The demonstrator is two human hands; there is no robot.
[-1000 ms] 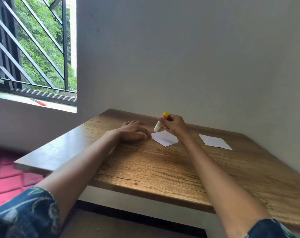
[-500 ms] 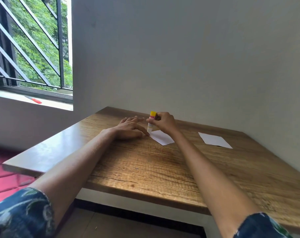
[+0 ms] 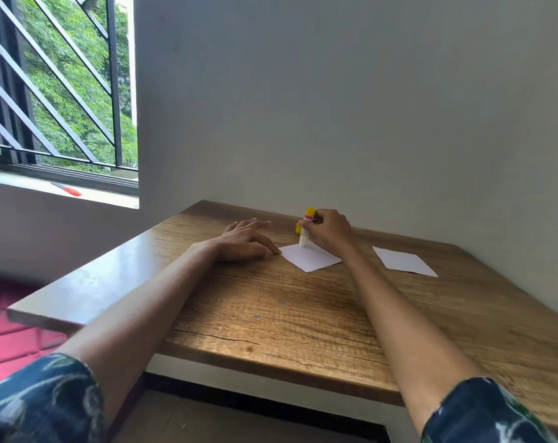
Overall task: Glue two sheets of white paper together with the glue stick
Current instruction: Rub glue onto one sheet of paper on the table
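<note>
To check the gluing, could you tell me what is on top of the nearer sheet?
The glue stick, gripped by the right hand, stands on the nearer sheet; left hand fingertips touch its corner. The hand hides the sheet's far edge.

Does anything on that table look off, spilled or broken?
Nothing spilled. The wooden table has a thin dark crack in its top near the front edge. A small yellow piece, perhaps the cap, stands behind the glue stick. The second sheet lies apart near the wall, slightly askew.
</note>
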